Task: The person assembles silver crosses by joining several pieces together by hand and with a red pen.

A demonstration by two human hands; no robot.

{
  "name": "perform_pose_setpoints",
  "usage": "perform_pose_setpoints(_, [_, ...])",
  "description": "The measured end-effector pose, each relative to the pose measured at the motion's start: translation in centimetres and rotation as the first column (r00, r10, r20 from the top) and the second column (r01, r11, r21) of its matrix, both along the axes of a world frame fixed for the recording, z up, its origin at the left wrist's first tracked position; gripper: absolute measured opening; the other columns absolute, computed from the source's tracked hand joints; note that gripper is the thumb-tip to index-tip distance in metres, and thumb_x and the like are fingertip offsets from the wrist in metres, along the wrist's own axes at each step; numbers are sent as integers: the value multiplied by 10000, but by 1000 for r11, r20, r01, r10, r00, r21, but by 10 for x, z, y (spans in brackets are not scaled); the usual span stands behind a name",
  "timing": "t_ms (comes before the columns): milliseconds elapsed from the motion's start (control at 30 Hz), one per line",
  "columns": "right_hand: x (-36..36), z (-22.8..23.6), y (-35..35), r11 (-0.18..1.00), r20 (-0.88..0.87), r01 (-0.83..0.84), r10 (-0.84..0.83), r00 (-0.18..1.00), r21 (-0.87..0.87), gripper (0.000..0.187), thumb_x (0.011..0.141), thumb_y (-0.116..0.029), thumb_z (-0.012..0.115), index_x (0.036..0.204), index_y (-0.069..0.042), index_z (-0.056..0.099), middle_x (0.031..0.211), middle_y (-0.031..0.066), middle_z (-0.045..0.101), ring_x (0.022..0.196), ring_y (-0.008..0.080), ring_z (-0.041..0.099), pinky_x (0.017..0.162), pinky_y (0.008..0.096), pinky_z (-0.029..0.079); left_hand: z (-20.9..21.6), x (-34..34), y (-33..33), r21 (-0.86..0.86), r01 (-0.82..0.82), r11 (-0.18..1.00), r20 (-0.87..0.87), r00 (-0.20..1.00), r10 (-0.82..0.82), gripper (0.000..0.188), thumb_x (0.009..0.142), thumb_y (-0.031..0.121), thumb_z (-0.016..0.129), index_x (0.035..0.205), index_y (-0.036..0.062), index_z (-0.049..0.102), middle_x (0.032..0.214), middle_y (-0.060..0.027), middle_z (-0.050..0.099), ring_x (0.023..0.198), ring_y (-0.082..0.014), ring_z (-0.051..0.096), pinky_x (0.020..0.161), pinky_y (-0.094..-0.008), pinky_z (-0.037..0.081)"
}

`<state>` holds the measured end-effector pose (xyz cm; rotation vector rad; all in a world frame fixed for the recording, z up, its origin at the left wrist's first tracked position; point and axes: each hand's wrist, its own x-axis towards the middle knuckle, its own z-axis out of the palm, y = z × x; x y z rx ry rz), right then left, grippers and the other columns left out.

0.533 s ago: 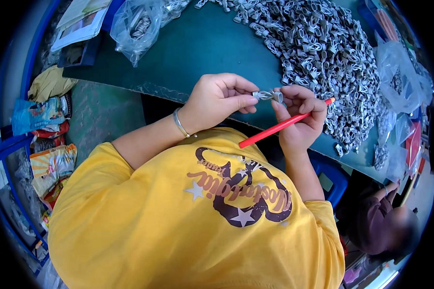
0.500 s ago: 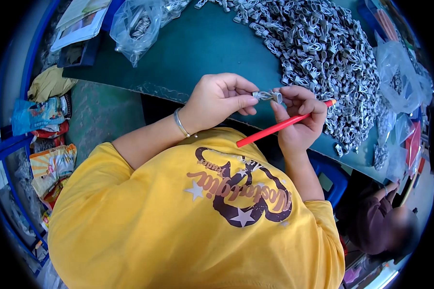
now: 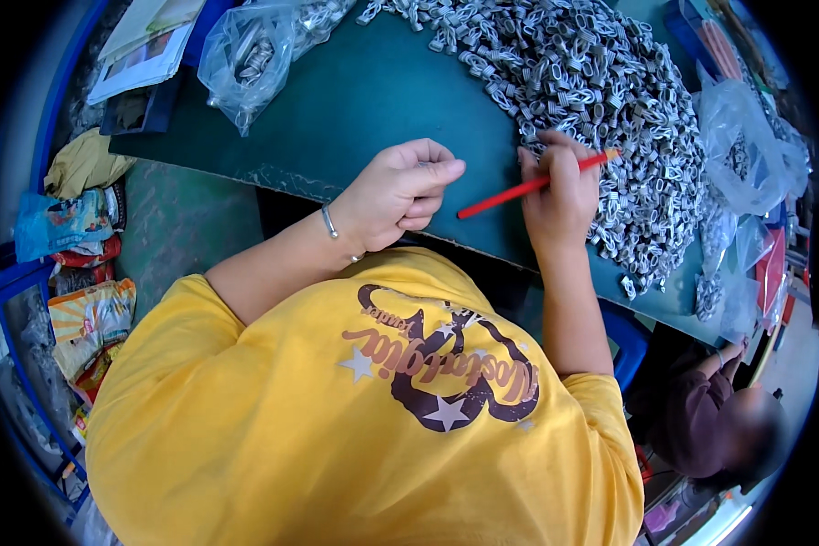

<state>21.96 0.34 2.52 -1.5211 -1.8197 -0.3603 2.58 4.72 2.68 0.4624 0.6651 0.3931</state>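
Over the near edge of the green table [image 3: 355, 118], my left hand [image 3: 411, 191] is closed, its fingers curled in and thumb stretched along them. Whatever it may hold is hidden. My right hand [image 3: 560, 191] grips a slim red pen-like stick [image 3: 510, 196] with a pale orange end. Its fingertips reach the near left edge of a big heap of small grey metal parts [image 3: 610, 100], each with a ribbed collar and wire loops. Whether those fingers have caught a part cannot be made out.
A clear plastic bag of metal parts [image 3: 246, 68] lies at the far left, beside papers [image 3: 146, 50] on a dark blue bin. More clear bags [image 3: 746, 146] sit right of the heap. Packets [image 3: 91, 318] stack at the left. Another person [image 3: 701, 419] sits at the lower right.
The metal part I held between both hands is no longer visible. My right hand has moved away to the heap, keeping the red stick; my left hand has curled closed.
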Motion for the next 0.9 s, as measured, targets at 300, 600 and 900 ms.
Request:
perform_pose_setpoints(300, [-4,-2,2,990,-253,-73,41,967,-119,218,680,10,662,693,-41,451,750,111,605,611,260,561,530,314,450,-2,3,-1,277,-9,961,-127,991,46,205,837,90,562,1013,5,503,694,-15,496,501,-40,389,404,-158,296])
perform_pose_setpoints(600, [-25,3,-16,946,-764,-322,241,599,46,277,719,71,646,700,-34,391,852,154,606,672,134,583,545,209,475,1,2,0,437,-13,899,-167,981,96,252,785,28,609,1026,-27,556,797,-58,576,574,-43,466,439,-156,353])
perform_pose_setpoints(900, [-24,-13,-23,857,-992,-512,101,75,49,281,722,131,598,756,-37,375,904,164,569,784,183,598,682,250,515,8,3,-3,894,-17,447,-107,962,251,200,739,25,661,925,-19,604,711,2,557,605,-35,465,558,-159,384])
